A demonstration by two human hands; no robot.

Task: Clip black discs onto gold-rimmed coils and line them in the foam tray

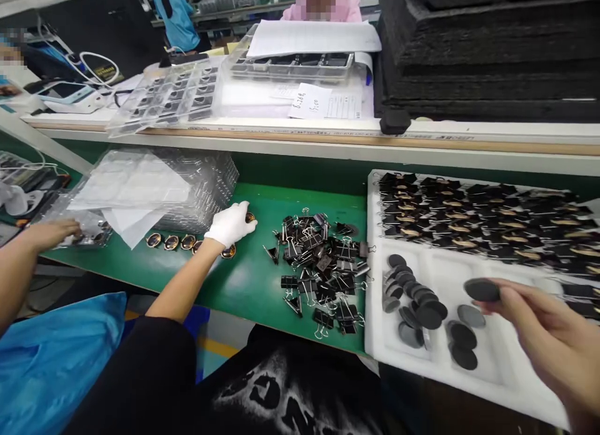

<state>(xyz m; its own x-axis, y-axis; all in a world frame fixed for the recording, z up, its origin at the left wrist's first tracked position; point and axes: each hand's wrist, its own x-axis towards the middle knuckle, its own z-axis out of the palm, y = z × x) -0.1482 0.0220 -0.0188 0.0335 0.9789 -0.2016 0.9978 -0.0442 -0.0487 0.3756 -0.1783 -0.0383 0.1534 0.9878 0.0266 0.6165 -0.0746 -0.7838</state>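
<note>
My left hand (pixel 230 225), in a white glove, reaches over the green bench. Its thumb and fingers close round a small gold-rimmed round piece (pixel 250 218). Several like it lie in a row below the hand, among them a gold-rimmed piece (pixel 171 242) with a dark amber face; my wrist hides part of the row. At the right, my bare right hand (pixel 539 316) pinches a flat black disc (pixel 482 290) above a white foam tray (pixel 510 375). Loose black discs (pixel 429 313) lie in the tray's compartments, some overlapping.
Black binder clips (pixel 319 260) are heaped mid-bench. More clips holding pieces fill the tray's back rows (pixel 469 216). Stacked clear plastic trays (pixel 201 191) stand at the left under a white shelf edge (pixel 290 144). A co-worker's hand (pixel 59 232) is at far left.
</note>
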